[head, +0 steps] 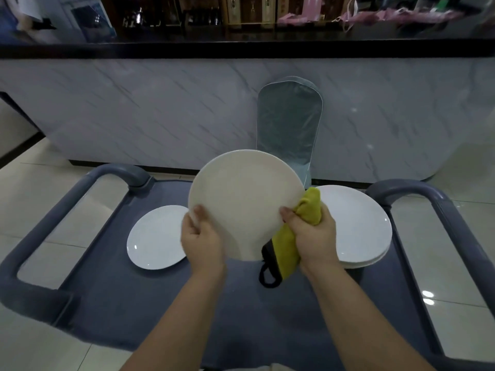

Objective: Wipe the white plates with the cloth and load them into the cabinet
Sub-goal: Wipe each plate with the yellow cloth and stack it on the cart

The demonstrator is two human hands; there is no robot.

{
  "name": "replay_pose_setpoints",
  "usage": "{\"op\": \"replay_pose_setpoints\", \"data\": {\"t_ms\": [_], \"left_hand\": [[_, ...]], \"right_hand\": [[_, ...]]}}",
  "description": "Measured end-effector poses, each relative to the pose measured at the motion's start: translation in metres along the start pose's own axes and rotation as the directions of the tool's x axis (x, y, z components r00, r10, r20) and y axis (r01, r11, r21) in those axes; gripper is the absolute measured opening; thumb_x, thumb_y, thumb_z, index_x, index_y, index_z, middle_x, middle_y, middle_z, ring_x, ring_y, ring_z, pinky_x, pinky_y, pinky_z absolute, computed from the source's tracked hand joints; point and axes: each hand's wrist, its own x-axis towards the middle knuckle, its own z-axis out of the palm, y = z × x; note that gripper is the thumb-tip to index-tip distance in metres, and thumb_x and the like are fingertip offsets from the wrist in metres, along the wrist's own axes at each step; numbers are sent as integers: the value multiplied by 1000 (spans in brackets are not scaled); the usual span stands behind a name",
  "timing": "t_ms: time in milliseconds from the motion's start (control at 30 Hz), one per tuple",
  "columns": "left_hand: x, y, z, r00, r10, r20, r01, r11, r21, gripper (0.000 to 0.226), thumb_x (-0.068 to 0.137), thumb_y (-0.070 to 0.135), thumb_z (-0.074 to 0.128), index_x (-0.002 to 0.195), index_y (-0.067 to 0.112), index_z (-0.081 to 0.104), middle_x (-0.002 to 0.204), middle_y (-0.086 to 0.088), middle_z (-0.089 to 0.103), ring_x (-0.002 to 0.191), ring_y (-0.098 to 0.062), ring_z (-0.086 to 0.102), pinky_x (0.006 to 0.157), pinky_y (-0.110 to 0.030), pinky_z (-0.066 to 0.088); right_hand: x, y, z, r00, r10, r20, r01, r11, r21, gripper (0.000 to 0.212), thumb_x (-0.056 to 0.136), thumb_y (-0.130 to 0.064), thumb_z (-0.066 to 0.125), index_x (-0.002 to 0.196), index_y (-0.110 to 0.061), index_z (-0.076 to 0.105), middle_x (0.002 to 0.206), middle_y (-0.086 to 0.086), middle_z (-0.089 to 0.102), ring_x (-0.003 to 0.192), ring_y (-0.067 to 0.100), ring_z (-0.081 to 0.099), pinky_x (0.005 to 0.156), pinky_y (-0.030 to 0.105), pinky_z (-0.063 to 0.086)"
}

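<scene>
Head view: left hand [199, 238] pinches the lower left rim of a tilted white plate [242, 199], thumb on its face. Right hand [310, 234] is closed around a yellow cloth [308, 207] pressed to the plate's right rim. Below, on the grey cart top [160, 303], 1 plate [155, 236] lies near the left edge and a stack of plates [359, 226] near the right edge.

Left hand [199, 236]: holds raised plate [241, 199] by its rim
Right hand [312, 234]: presses yellow cloth [300, 231] against plate's edge
</scene>
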Motion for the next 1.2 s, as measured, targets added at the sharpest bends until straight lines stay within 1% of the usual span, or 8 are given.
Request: {"op": "replay_pose_setpoints", "data": {"t_ms": [200,333,467,533,700,867,1067,1200], "left_hand": [[0,1,-33,535,-669,517,839,495,-228,82,84,60,58,127,-10,50,117,-28,64,105,-43,65,81,-55,56],[2,43,-35,614,-597,516,777,572,-263,52,78,36,74,100,-9,60,92,-26,70,90,-41,70,67,-53,59],[0,47,-32,674,-635,377,734,635,-243,5,93,-3,52,93,-6,56,89,-19,60,87,-33,63,56,-45,60],[-2,35,-39,674,-627,390,735,620,-273,14,94,-6,49,106,-8,55,97,-22,65,91,-34,64,59,-45,60],[-9,12,-70,737,-487,469,643,717,-268,35,89,-1,55,123,7,57,111,-11,72,97,-27,71,67,-37,61],[-19,3,-86,741,-406,535,595,766,-242,40,77,3,62,117,7,62,112,-13,72,96,-27,71,67,-33,60],[-28,-1,-98,741,-337,580,592,735,-329,31,78,1,60,108,3,68,105,-17,72,89,-27,72,67,-32,60],[-36,-2,-107,754,-296,586,519,815,-257,28,73,-6,59,88,8,77,95,-14,74,83,-23,73,61,-29,59]], "right_hand": [[-3,4,-13,800,-564,204,597,712,-369,6,81,-27,69,81,-32,65,72,-13,64,67,8,58,64,23,48],[-15,25,-3,534,-718,446,816,301,-493,23,67,-8,86,86,-2,74,85,9,71,71,27,64,64,33,54],[-11,28,-2,450,-689,568,881,242,-406,34,60,-6,86,91,-1,73,94,11,72,79,29,65,68,36,54],[0,24,-10,468,-586,661,883,343,-321,39,60,-8,83,97,-6,73,101,5,70,89,25,63,76,37,53],[3,7,-29,911,-104,398,252,906,-340,47,61,-50,85,99,-47,58,96,-22,65,87,0,61,67,15,45],[7,-16,17,929,13,370,208,808,-552,61,85,-26,62,136,-35,28,132,-5,32,107,16,46,79,28,40],[-57,-3,29,507,-307,806,843,373,-388,57,84,-32,59,139,-40,46,149,-9,39,115,23,48,96,38,41],[-46,21,-20,668,-395,631,729,520,-446,55,84,-23,58,138,-28,51,138,3,48,115,23,49,101,42,40]]}}
